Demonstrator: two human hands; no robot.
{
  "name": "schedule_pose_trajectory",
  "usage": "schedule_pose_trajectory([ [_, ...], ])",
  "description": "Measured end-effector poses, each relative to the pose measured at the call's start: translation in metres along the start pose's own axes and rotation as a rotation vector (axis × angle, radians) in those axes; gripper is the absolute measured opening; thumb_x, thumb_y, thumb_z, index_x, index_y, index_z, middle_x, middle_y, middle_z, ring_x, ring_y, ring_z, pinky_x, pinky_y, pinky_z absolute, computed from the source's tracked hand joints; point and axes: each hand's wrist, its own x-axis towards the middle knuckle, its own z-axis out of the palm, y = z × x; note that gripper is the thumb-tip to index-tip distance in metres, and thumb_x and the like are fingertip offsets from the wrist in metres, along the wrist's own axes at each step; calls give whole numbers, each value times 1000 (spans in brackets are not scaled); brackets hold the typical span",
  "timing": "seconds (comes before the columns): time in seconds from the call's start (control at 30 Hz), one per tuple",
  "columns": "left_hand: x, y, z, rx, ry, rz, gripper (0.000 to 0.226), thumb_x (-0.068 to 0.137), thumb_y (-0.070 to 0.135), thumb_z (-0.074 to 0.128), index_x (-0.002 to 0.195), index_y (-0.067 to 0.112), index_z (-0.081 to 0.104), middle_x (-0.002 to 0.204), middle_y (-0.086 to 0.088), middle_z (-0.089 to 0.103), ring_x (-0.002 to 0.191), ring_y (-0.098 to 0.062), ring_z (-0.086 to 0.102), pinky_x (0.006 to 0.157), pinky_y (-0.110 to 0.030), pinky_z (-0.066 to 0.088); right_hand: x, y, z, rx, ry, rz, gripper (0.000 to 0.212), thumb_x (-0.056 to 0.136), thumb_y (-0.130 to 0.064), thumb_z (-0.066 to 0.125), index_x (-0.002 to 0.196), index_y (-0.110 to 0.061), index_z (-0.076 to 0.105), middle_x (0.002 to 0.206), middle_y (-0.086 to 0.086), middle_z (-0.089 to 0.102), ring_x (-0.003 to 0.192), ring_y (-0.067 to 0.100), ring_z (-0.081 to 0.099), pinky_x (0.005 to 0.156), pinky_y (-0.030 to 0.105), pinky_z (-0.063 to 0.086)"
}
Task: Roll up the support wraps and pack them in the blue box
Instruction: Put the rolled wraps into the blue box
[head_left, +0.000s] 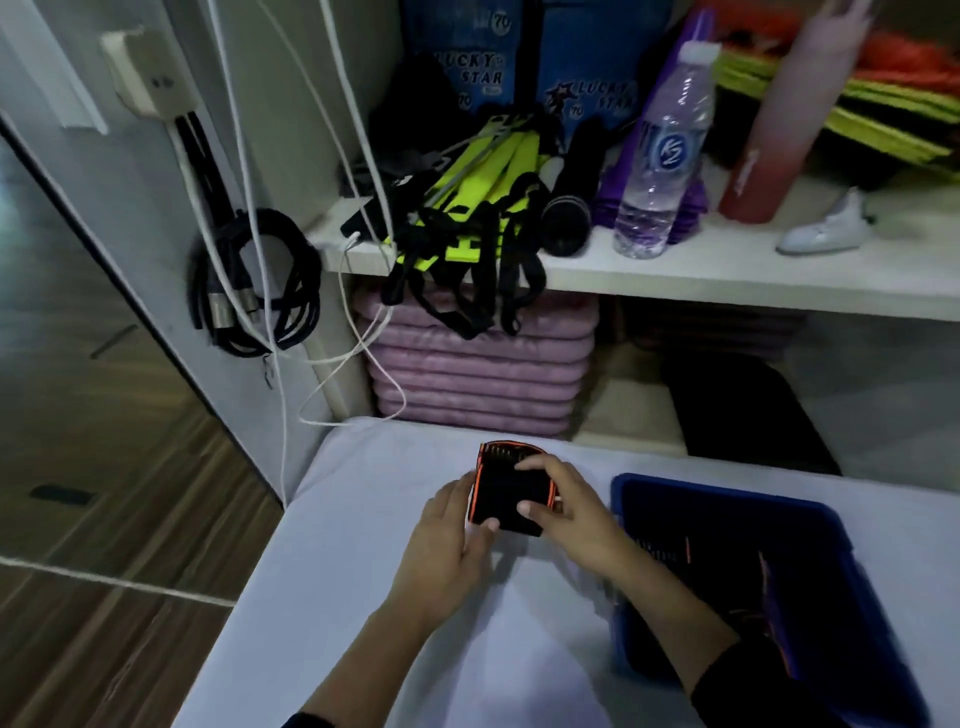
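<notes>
White-covered tabletop (363, 545) bears the black, orange-edged support wrap (511, 488) just left of the blue box (862, 613) (dark wraps seemingly inside), left hand (447, 525) and right hand (561, 509) both curled round it, pinching its sides; best roll tight, edges aligned.

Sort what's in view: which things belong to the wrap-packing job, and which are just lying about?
Job:
black-and-orange wrap, held by left hand and right hand
blue box
packed wraps inside it

Lying about:
water bottle
pink bottle
yellow straps
black cables
pink cushions
</notes>
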Motion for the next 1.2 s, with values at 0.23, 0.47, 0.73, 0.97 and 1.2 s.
schedule_pose_trajectory([
  [0.23, 7, 76, 53, 96, -135, 155, 55, 96, 38, 42, 145, 21, 25, 150, 2, 26, 135, -13, 27, 109, -19, 22, -64, 18, -115, 10, 199, 12, 32, 86, -14, 63, 110, -31, 52, 120, 0, 52, 111, 18, 53, 93, 39, 49],
  [0.47, 1, 102, 95, 296, -298, 156, 60, 93, 39, 45, 145, 19, 24, 151, -3, 21, 135, -22, 28, 108, -35, 34, -125, 62, -167, -55, 233, 157, 33, 88, -12, 60, 102, -40, 50, 119, -5, 54, 101, 14, 59, 78, 25, 53],
  [0.73, -8, 98, 112, 384, -346, 109, 63, 91, 34, 49, 146, 18, 23, 153, -3, 18, 136, -21, 31, 107, -32, 38, -140, 113, -166, -155, 100, 339, 32, 88, -14, 59, 98, -41, 45, 120, 9, 51, 107, 20, 51, 82, 17, 36],
  [0.97, -13, 96, 117, 374, -297, 100, 62, 92, 32, 50, 146, 19, 22, 155, -1, 14, 139, -18, 27, 111, -29, 32, -137, 124, -156, -157, 0, 283, 35, 86, -8, 60, 100, -38, 47, 123, 5, 47, 116, 19, 44, 92, 28, 36],
  [1.2, -15, 95, 120, 366, -284, 98, 61, 93, 31, 48, 146, 18, 22, 156, -1, 10, 142, -18, 22, 113, -28, 28, -140, 127, -148, -209, 69, 259, 40, 86, -6, 62, 119, -27, 52, 126, 6, 34, 115, 16, 39, 95, 16, 29],
])
